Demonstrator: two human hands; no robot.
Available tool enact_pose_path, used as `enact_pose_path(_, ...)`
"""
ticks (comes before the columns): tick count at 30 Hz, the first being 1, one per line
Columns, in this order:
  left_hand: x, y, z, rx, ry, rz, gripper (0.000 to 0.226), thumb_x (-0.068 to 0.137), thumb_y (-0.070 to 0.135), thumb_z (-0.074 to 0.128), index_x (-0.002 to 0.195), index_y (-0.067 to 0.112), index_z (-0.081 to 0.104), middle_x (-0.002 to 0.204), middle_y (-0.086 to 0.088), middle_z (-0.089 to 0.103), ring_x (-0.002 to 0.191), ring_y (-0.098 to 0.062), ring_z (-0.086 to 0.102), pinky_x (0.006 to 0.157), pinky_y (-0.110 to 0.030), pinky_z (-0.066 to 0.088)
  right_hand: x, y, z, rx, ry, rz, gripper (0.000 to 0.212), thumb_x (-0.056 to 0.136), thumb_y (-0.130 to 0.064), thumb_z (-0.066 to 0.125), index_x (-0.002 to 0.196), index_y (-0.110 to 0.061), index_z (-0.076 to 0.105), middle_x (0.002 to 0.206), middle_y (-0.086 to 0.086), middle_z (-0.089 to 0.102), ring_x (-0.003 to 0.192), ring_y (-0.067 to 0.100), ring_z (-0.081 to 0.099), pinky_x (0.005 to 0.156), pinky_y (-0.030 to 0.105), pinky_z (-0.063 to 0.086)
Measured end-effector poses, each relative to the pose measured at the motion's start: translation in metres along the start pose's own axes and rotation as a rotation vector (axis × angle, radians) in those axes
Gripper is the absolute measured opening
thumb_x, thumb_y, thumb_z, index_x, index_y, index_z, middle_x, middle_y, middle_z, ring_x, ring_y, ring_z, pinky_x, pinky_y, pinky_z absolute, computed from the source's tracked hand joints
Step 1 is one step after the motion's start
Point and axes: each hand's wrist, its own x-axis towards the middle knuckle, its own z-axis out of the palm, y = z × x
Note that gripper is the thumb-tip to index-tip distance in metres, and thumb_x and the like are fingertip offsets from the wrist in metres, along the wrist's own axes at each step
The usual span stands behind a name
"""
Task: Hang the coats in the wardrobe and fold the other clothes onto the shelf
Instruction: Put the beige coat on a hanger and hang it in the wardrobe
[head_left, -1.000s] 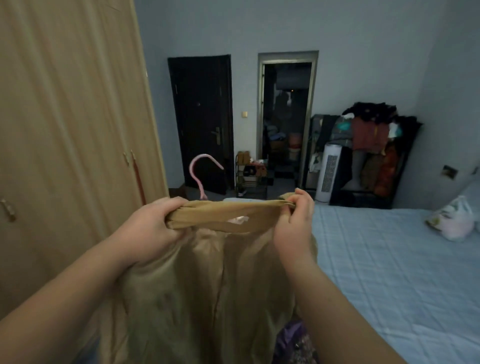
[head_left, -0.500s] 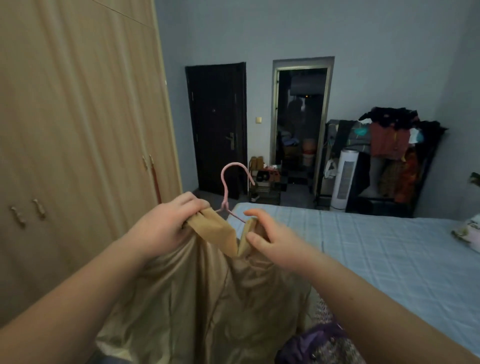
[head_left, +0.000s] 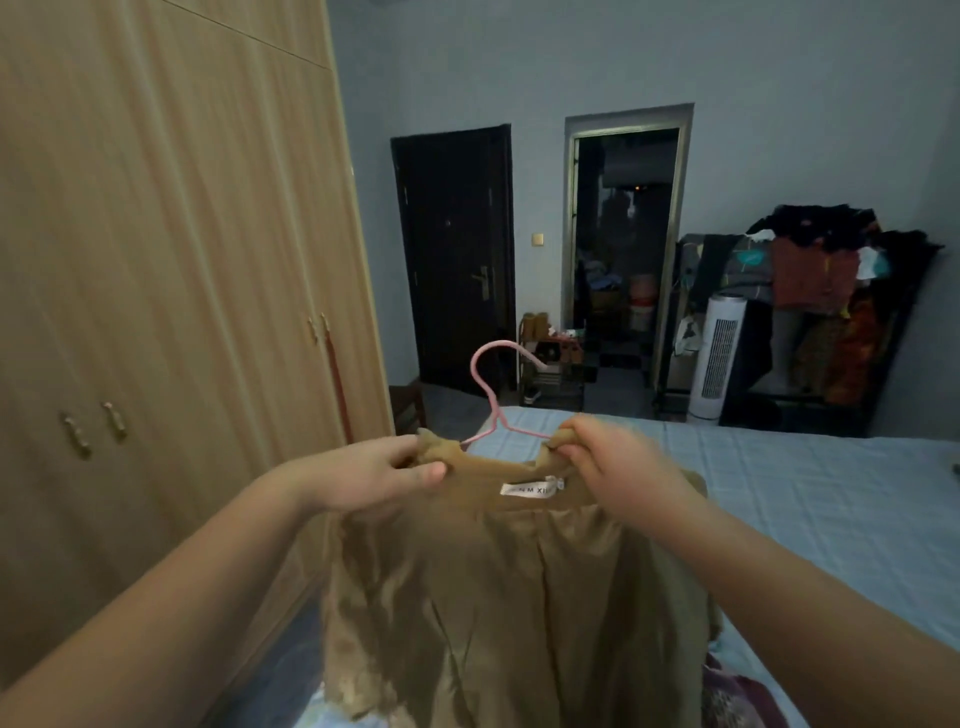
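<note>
A tan coat with shiny lining hangs in front of me over the bed's edge, its white neck label facing me. My left hand pinches the left side of the collar and my right hand pinches the right side. A pink hanger sits inside the collar, with its hook sticking up between my hands. The wooden wardrobe stands on my left with all its doors closed.
A bed with a light blue checked cover fills the right side. A patterned purple garment lies at its near edge. Beyond are a dark door, an open doorway, a white tower fan and a rack piled with clothes.
My hands have spread apart along the collar, so the neck label now shows and the hanger's arms lie inside the neck. The view has turned left, showing more wardrobe.
</note>
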Motion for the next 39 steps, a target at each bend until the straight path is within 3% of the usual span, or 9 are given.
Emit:
enact_pose_path(4,0.017,0.022,0.016,-0.073,0.253,0.157,0.013,0.097,0.036,0.058,0.092,0.028,0.065,0.088,0.011,0.068,0.081,0.000,0.062,0.081,-0.028,0.049,0.005,0.009,-0.018,0.189,0.043,-0.003,0.019,0.102,-0.030,0.044,0.111,-0.035,0.059,0.104,-0.015,0.062,0.095,0.002,0.057,0.082,0.022,0.044)
enact_pose_path(9,0.015,0.009,-0.007,-0.069,0.692,0.210,0.020,0.092,0.027,0.068,0.079,0.042,0.062,0.069,0.023,0.062,0.064,0.003,0.054,0.062,-0.019,0.040,0.002,0.046,-0.053,0.063,-0.066,0.093,0.049,0.099,-0.047,0.045,0.146,-0.035,0.039,0.138,-0.014,0.051,0.125,0.009,0.050,0.106,0.033,0.042)
enact_pose_path(12,0.010,0.010,-0.014,-0.109,0.767,0.223,0.018,0.091,0.022,0.069,0.077,0.032,0.064,0.070,0.025,0.065,0.064,0.008,0.056,0.063,-0.013,0.041,-0.003,0.052,-0.049,0.015,-0.083,0.107,0.057,0.095,-0.051,0.052,0.145,-0.040,0.029,0.129,-0.018,0.046,0.116,0.009,0.051,0.100,0.035,0.046)
enact_pose_path(16,0.004,0.002,-0.025,0.075,0.745,0.140,0.005,0.089,0.045,0.066,0.085,0.046,0.063,0.076,0.025,0.066,0.073,-0.001,0.062,0.070,-0.031,0.052,0.000,0.051,-0.047,0.091,-0.026,0.055,0.015,0.102,-0.033,0.044,0.111,-0.032,0.057,0.103,-0.011,0.062,0.098,0.012,0.060,0.086,0.033,0.049)
enact_pose_path(20,-0.010,-0.007,-0.042,0.219,0.657,0.142,0.023,0.084,0.065,0.053,0.077,0.043,0.055,0.069,0.019,0.061,0.060,-0.004,0.057,0.060,-0.032,0.047,0.000,0.045,-0.071,0.026,-0.132,0.019,0.018,0.102,-0.035,0.044,0.099,-0.036,0.061,0.092,-0.012,0.064,0.086,0.006,0.061,0.079,0.031,0.052)
enact_pose_path(25,-0.023,0.005,-0.057,0.261,0.648,0.340,0.049,0.080,0.084,0.039,0.075,0.037,0.051,0.062,0.010,0.055,0.054,-0.007,0.052,0.052,-0.022,0.039,0.014,0.026,-0.094,0.023,0.423,-0.218,0.020,0.101,-0.024,0.046,0.109,-0.029,0.064,0.090,-0.012,0.065,0.083,0.007,0.062,0.073,0.025,0.049)
enact_pose_path(30,-0.029,0.014,-0.062,0.135,0.789,0.241,0.014,0.087,0.042,0.071,0.082,0.048,0.059,0.074,0.027,0.063,0.066,0.007,0.056,0.064,-0.025,0.045,0.028,0.012,-0.078,-0.150,-0.515,0.103,0.032,0.097,-0.018,0.054,0.122,-0.036,0.061,0.118,-0.012,0.066,0.105,0.004,0.059,0.095,0.030,0.046)
enact_pose_path(35,-0.036,0.009,-0.040,0.111,0.715,0.124,0.013,0.083,0.047,0.071,0.085,0.039,0.061,0.084,0.020,0.068,0.083,0.001,0.063,0.076,-0.030,0.052,0.031,-0.017,-0.084,0.282,0.122,0.065,0.029,0.102,-0.019,0.043,0.123,-0.033,0.057,0.112,-0.014,0.067,0.105,0.011,0.064,0.096,0.035,0.051)
enact_pose_path(39,-0.039,0.011,-0.033,-0.036,0.680,0.161,0.030,0.074,0.053,0.076,0.090,0.032,0.062,0.087,0.014,0.069,0.085,-0.003,0.065,0.080,-0.036,0.055,0.016,-0.071,-0.047,0.394,-0.293,-0.031,0.041,0.100,-0.048,0.043,0.140,-0.048,0.037,0.125,-0.024,0.052,0.111,-0.001,0.053,0.091,0.025,0.045)
